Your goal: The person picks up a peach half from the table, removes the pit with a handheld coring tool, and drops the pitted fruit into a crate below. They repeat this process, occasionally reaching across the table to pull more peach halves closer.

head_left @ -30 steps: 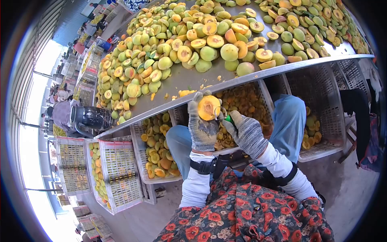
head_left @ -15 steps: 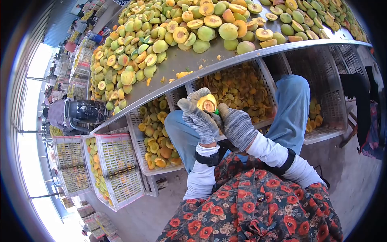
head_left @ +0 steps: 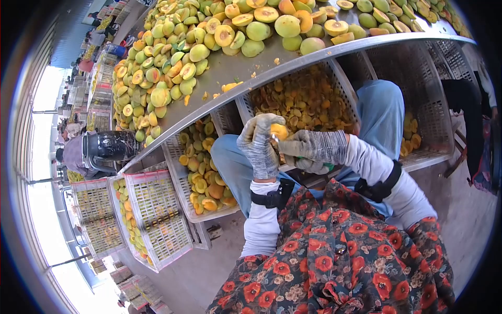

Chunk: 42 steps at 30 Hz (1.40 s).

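Note:
My left hand, in a grey knitted glove, is closed round a halved yellow peach, its orange flesh partly showing between the fingers. Close against it, my right hand, gloved alike, grips a small tool with a green handle. The tool's metal tip is at the fruit's cut face; its exact shape is hidden. Both hands are over my lap, in front of a crate of orange fruit pieces.
A metal table carries heaps of halved peaches, its rim crossing above my hands. Below it stands a crate of fruit halves. More crates are stacked at left, near a black barrel. Another person's dark-clothed leg shows at right.
The peach half has turned from facing up to lying mostly hidden in my left fingers. My right hand has rotated, its back now up, bringing the tool's metal tip to the fruit.

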Motion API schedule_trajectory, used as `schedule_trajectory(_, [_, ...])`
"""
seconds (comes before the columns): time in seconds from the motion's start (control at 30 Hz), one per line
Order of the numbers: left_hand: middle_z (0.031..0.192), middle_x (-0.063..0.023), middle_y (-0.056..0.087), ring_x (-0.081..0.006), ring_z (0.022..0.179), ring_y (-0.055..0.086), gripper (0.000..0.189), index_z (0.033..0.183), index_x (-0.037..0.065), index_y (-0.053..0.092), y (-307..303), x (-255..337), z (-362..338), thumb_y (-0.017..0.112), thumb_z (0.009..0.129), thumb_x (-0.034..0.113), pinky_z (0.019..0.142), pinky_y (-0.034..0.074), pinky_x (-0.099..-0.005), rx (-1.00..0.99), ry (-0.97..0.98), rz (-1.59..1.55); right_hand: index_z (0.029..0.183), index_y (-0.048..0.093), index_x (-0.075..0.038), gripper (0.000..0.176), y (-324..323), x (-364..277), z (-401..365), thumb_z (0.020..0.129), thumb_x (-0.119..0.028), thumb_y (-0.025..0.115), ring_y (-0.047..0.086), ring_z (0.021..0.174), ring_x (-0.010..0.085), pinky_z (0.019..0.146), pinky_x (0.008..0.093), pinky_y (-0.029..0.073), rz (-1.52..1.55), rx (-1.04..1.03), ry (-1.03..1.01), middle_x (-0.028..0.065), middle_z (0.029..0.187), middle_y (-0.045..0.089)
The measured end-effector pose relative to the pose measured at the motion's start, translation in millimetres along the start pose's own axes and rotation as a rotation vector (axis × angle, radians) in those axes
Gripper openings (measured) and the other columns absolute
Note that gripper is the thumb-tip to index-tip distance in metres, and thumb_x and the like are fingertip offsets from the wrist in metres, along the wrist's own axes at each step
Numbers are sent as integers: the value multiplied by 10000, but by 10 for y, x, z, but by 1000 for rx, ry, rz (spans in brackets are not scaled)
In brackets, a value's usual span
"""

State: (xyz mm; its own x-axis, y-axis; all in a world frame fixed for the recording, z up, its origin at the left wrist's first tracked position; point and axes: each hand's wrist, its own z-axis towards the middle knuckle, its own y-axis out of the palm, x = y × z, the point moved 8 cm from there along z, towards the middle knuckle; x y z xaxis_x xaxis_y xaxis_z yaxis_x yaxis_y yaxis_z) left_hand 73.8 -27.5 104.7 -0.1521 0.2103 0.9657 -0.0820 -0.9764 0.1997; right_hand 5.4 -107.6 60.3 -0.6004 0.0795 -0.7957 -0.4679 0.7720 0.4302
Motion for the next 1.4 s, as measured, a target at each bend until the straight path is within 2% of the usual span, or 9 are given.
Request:
schedule_trajectory(0.37, [844,-87,615,-196,697,597,392,956,36,557,-375,-802,-87,441,892,404,536,499,-310,307,-606,-553,784,538,-59,417,131,172,-65,908,-437,413,302,320,19,248,172,264,1029,-684,63,-49,490,374])
schedule_trajectory(0.47, [900,-104,611,-215,745,600,422,1043,32,535,-463,-825,-14,434,895,415,558,504,-320,150,-576,-606,811,542,-74,386,-404,296,28,921,-412,392,327,328,27,265,189,318,735,-197,49,-24,509,437])
schedule_trajectory(0.5, [915,-105,609,-219,759,600,425,1071,30,524,-386,-751,17,445,894,408,563,506,-323,59,-511,-661,857,562,-65,390,-818,396,105,880,-443,468,455,409,108,394,287,440,-79,252,148,-18,536,476])
schedule_trajectory(0.57, [921,-106,606,-218,768,602,434,1091,24,513,-276,-696,2,482,882,403,556,506,-315,-13,-519,-645,909,551,-63,304,-1548,892,588,846,-360,540,568,555,245,544,376,481,-34,703,257,55,604,554])
schedule_trajectory(0.67, [872,-117,605,-215,682,582,587,1063,11,527,-228,-856,-147,507,813,542,572,486,-274,-54,-626,-615,973,531,-67,255,-895,-214,55,799,-246,584,593,695,349,619,413,470,-955,828,-322,141,722,605])
schedule_trajectory(0.93, [738,-45,587,-147,579,552,550,987,40,546,9,-770,-305,549,783,551,516,466,-226,-39,-654,-487,971,477,-64,175,-556,-263,34,805,-118,490,625,702,287,550,378,489,-1392,912,-215,142,754,601])
schedule_trajectory(1.23, [792,-32,589,-144,583,561,347,893,87,541,-142,-822,-322,590,817,422,430,447,-247,281,-642,-523,971,488,-69,198,-649,55,377,792,-146,525,618,671,304,510,397,472,-1327,1064,-216,157,752,588])
schedule_trajectory(1.3, [793,-46,589,-139,586,559,312,872,82,547,-323,-792,-246,611,812,382,438,450,-238,189,-621,-470,919,516,-77,183,-903,288,474,777,-183,565,586,685,367,537,440,449,-736,1095,-227,187,739,586])
schedule_trajectory(1.4, [867,-85,563,-200,696,551,301,942,54,568,-1211,-142,-7,659,777,289,592,465,-271,483,-30,280,868,547,-76,187,-1037,360,427,751,-209,607,561,707,396,580,457,439,-753,1023,-214,210,729,579])
